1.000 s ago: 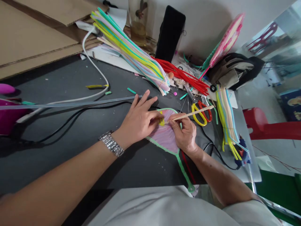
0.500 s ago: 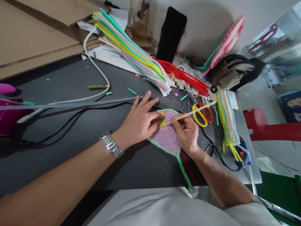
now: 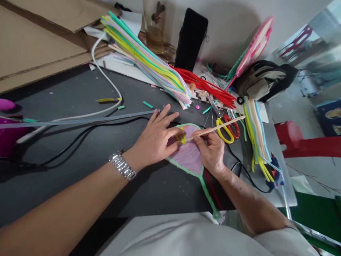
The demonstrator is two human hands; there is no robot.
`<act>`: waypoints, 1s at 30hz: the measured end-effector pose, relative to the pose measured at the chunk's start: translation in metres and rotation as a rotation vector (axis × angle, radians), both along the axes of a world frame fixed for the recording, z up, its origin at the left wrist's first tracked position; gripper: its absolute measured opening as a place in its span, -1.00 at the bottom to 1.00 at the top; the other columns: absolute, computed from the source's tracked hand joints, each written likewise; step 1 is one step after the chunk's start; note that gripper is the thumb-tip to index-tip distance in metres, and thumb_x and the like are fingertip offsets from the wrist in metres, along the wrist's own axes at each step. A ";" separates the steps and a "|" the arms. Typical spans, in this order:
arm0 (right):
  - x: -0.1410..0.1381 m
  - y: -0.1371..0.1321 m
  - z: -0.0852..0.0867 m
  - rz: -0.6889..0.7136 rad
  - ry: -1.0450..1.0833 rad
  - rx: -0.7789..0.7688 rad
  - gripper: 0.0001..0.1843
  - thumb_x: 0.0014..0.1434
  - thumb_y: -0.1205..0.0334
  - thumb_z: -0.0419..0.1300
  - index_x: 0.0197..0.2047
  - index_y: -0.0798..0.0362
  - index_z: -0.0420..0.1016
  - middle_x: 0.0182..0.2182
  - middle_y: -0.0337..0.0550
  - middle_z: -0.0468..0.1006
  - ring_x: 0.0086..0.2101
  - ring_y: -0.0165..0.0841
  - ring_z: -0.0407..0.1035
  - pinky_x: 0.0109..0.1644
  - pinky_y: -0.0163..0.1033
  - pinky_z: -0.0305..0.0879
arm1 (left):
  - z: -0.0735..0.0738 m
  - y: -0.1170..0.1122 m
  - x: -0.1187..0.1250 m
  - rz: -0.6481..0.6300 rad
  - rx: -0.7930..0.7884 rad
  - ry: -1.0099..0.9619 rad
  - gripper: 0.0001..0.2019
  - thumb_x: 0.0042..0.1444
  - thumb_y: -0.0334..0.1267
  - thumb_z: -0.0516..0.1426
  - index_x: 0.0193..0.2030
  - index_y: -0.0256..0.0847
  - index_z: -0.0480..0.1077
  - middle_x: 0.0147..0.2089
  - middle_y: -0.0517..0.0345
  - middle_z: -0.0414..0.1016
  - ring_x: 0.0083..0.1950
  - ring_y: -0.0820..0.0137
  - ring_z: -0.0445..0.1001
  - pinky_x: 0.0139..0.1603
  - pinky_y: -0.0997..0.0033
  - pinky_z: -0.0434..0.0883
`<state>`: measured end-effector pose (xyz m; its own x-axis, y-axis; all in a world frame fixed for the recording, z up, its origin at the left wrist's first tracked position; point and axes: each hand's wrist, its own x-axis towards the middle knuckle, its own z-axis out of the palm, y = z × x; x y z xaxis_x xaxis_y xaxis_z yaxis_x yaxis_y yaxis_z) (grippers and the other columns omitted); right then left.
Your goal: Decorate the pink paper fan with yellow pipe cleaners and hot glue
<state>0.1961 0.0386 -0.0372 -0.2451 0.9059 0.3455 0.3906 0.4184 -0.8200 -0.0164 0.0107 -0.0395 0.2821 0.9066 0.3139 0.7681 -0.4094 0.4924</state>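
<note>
left hand [image 3: 154,140] lies open on the lilac fan shape [image 3: 186,156], right hand [image 3: 210,151] pinching a wooden stick [image 3: 218,127].

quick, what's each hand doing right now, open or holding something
Left hand: open, fingers spread, resting on a yellow strip on the lilac fan shape.
Right hand: closed, holding a thin wooden stick.

The dark grey counter [image 3: 66,89] carries two bundles of coloured plastic strips [image 3: 149,67] [image 3: 255,131], a heap of red strips [image 3: 205,89], and yellow-handled scissors [image 3: 223,131] beside red-handled scissors [image 3: 231,126]. A pink fan-shaped piece with green edging [image 3: 186,158] lies mid-counter. A white cable [image 3: 106,80], a black cable [image 3: 87,129] and small green scraps [image 3: 147,104] also lie on the surface.
</note>
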 end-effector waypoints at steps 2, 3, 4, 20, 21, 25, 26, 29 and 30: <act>0.000 0.000 0.000 -0.002 -0.002 0.007 -0.91 0.30 0.19 0.27 -0.24 0.00 0.55 -0.35 -0.22 0.65 -0.37 -0.37 0.52 -0.26 -0.26 0.47 | 0.000 0.000 0.000 0.001 -0.001 -0.008 -0.73 0.25 -0.25 0.19 0.05 -0.12 0.60 0.44 -0.12 0.34 0.59 -0.15 0.00 0.50 -0.42 0.06; 0.000 0.000 0.001 -0.002 -0.003 0.010 -0.90 0.31 0.18 0.27 -0.24 0.00 0.54 -0.35 -0.22 0.65 -0.37 -0.38 0.51 -0.26 -0.26 0.47 | 0.000 0.000 0.000 0.001 -0.001 -0.011 -0.73 0.25 -0.25 0.19 0.06 -0.11 0.60 0.43 -0.12 0.35 0.59 -0.14 0.00 0.50 -0.41 0.07; 0.000 0.000 0.001 -0.001 -0.006 0.014 -0.90 0.30 0.18 0.27 -0.25 0.00 0.54 -0.35 -0.23 0.65 -0.37 -0.38 0.51 -0.26 -0.26 0.48 | 0.000 0.000 0.000 0.003 0.000 -0.013 -0.73 0.25 -0.25 0.19 0.06 -0.11 0.60 0.43 -0.12 0.35 0.59 -0.13 0.01 0.51 -0.41 0.07; -0.001 0.001 0.000 -0.013 0.023 -0.041 -0.90 0.27 0.18 0.30 -0.27 -0.01 0.58 -0.37 -0.22 0.66 -0.39 -0.37 0.53 -0.27 -0.26 0.47 | 0.000 0.002 0.000 0.001 0.004 0.004 -0.70 0.25 -0.27 0.17 0.09 -0.14 0.60 0.40 -0.16 0.39 0.58 -0.12 0.04 0.51 -0.35 0.11; -0.001 0.001 0.000 -0.015 0.027 -0.046 -0.91 0.27 0.18 0.30 -0.27 -0.01 0.58 -0.37 -0.23 0.66 -0.39 -0.37 0.53 -0.27 -0.26 0.47 | 0.000 0.002 0.000 -0.002 0.003 0.007 -0.70 0.25 -0.27 0.17 0.09 -0.14 0.59 0.40 -0.16 0.39 0.58 -0.12 0.05 0.51 -0.34 0.12; -0.001 0.001 -0.002 -0.012 0.060 -0.044 -0.92 0.27 0.20 0.31 -0.26 0.00 0.58 -0.38 -0.24 0.65 -0.39 -0.39 0.50 -0.27 -0.27 0.45 | 0.000 0.002 -0.001 -0.016 0.017 0.013 -0.70 0.25 -0.29 0.17 0.08 -0.16 0.59 0.38 -0.15 0.41 0.58 -0.11 0.07 0.51 -0.32 0.13; -0.001 0.002 -0.002 -0.011 0.071 -0.043 -0.92 0.27 0.20 0.31 -0.26 0.00 0.58 -0.38 -0.24 0.64 -0.39 -0.40 0.50 -0.27 -0.27 0.44 | -0.001 0.002 -0.001 -0.020 0.027 0.016 -0.70 0.24 -0.29 0.17 0.08 -0.16 0.59 0.38 -0.15 0.42 0.57 -0.10 0.08 0.52 -0.31 0.13; 0.000 0.002 -0.003 -0.011 0.087 -0.068 -0.89 0.28 0.17 0.30 -0.26 0.01 0.56 -0.38 -0.23 0.62 -0.39 -0.39 0.49 -0.26 -0.26 0.44 | -0.002 0.002 -0.003 -0.045 0.075 0.034 -0.67 0.22 -0.34 0.18 0.11 -0.15 0.56 0.37 -0.11 0.44 0.56 -0.05 0.12 0.51 -0.28 0.17; 0.000 0.002 -0.003 -0.010 0.089 -0.080 -0.88 0.28 0.16 0.30 -0.26 0.02 0.55 -0.38 -0.23 0.62 -0.39 -0.39 0.48 -0.26 -0.26 0.43 | -0.001 0.002 -0.003 -0.062 0.092 0.042 -0.66 0.22 -0.36 0.18 0.13 -0.15 0.55 0.36 -0.10 0.45 0.56 -0.03 0.14 0.50 -0.26 0.18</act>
<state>0.1963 0.0409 -0.0406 -0.2071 0.9338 0.2918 0.3187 0.3464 -0.8823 -0.0197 0.0125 -0.0410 0.3515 0.8550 0.3814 0.7592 -0.4987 0.4183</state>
